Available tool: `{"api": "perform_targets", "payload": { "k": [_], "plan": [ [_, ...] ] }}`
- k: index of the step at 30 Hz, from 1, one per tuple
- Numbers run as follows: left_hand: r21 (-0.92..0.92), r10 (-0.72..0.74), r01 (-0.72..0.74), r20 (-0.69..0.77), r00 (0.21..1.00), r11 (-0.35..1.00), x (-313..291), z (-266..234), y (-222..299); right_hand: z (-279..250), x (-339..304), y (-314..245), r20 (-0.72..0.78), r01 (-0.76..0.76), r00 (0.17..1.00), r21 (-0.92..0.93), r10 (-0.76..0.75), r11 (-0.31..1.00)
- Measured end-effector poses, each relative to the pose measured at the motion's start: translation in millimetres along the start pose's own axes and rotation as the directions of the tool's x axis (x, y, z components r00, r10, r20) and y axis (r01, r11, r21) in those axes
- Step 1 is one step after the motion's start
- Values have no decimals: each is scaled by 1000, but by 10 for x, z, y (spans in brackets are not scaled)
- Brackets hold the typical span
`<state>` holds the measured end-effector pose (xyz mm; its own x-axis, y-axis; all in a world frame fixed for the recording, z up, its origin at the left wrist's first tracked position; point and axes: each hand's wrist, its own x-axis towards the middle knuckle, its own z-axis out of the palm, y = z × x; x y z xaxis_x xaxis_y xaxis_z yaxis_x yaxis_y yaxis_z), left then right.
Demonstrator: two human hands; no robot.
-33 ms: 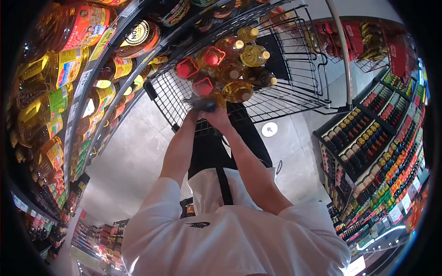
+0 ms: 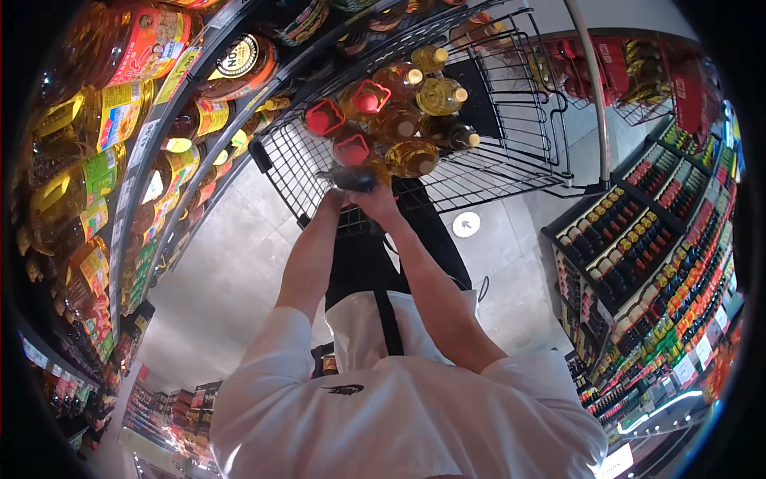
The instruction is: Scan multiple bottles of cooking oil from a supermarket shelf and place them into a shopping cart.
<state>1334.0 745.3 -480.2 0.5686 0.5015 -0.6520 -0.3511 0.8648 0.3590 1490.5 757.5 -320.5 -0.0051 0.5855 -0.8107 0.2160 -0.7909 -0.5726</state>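
Note:
Both my hands meet at the near side of a black wire shopping cart (image 2: 503,177). My left hand (image 2: 338,195) and my right hand (image 2: 378,201) are closed round a dark, elongated object (image 2: 357,178) with a greyish left end; its kind cannot be made out, and most of my fingers are hidden. Just beyond it stand several large bottles of oil. A red-capped jug (image 2: 351,149) is nearest, with a second red-capped jug (image 2: 324,118) to its left. A golden oil bottle (image 2: 412,159) is close to my right hand, and a darker bottle (image 2: 452,132) leans outward behind it.
Along the left runs a shelf (image 2: 132,199) packed with oil jugs. A stepped rack of small bottles (image 2: 630,239) stands at the right. Red display baskets (image 2: 630,72) are at the far right. A metal post (image 2: 594,96) rises beside the cart. Pale floor tiles (image 2: 511,263) lie below.
The dark object sits very slightly higher in my hands and shows more of its surface. Nothing else visibly differs.

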Motion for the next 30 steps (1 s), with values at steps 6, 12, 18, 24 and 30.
{"api": "perform_targets", "payload": {
  "k": [6, 12, 18, 24, 30],
  "plan": [
    [-154, 82, -87, -40, 996, 984, -179, 123, 41, -26, -264, -43, 26, 226, 973, 138, -231, 964],
    [-136, -238, 218, -154, 959, 966, -423, 875, 443, -495, -779, 276, -169, 137, 980, 198, -104, 971],
    [-347, -238, 101, -377, 895, 932, -40, -229, -152, -914, -1206, -90, -346, 186, 938, 513, 3, 838],
    [-255, -272, 157, -520, 810, 954, 180, 402, -237, -1341, -1127, 543, -484, 88, 874, 99, -30, 991],
    [985, 624, 173, -132, 770, -6, -488, 503, 185, -1720, -842, 203, -503, 65, 855, -142, -128, 988]
  ]
}}
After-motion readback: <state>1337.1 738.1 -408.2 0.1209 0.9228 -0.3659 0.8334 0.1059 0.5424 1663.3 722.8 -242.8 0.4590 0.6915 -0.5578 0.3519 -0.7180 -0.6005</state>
